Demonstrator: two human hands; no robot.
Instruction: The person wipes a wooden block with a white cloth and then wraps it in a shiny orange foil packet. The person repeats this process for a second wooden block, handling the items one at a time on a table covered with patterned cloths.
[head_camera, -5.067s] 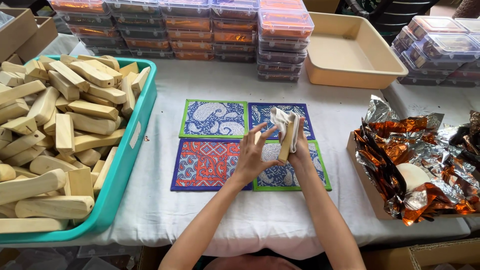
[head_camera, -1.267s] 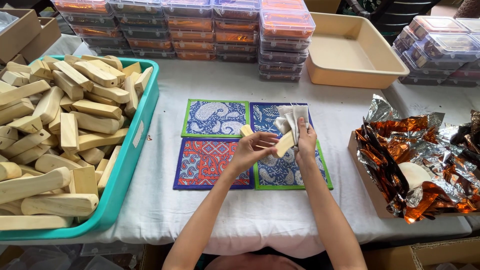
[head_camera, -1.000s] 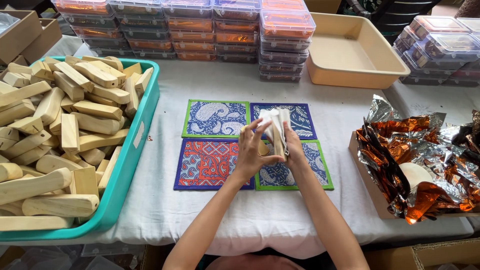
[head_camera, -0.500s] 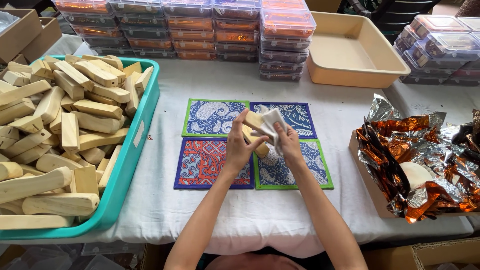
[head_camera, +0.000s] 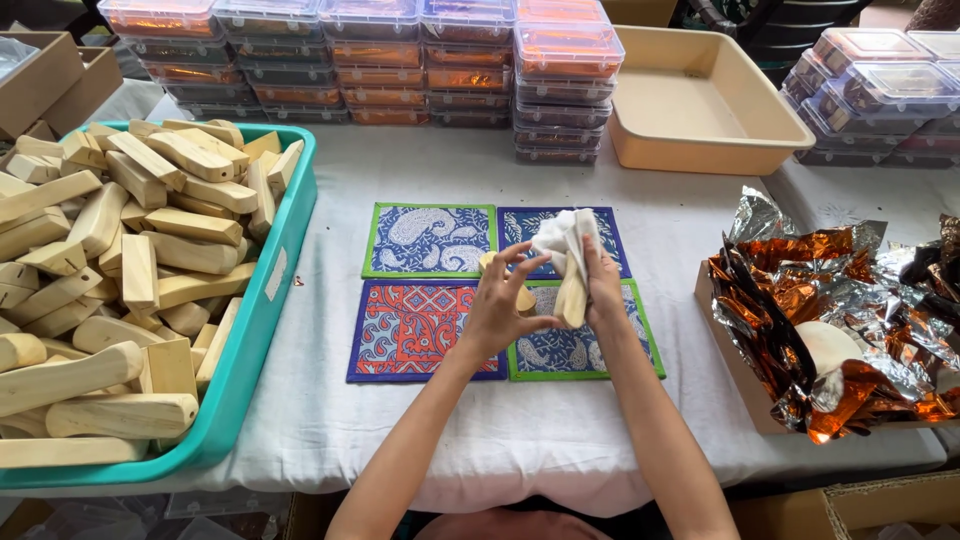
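A pale wooden piece (head_camera: 572, 296) is held upright between both hands, above the patterned cloth mats (head_camera: 430, 240). The right hand (head_camera: 600, 285) is closed around a crumpled white cloth (head_camera: 562, 236), pressed against the upper part of the wood. The left hand (head_camera: 498, 308) grips the wood from the other side, fingers curled, thumb near its base. Well to the left of the left hand sits a teal bin (head_camera: 262, 300) heaped with more wooden pieces (head_camera: 130, 260). To the right of the right hand lies crinkled orange and silver foil (head_camera: 830, 300). Beyond the hands stand stacked clear containers (head_camera: 400, 60) and a beige tray (head_camera: 700, 105).
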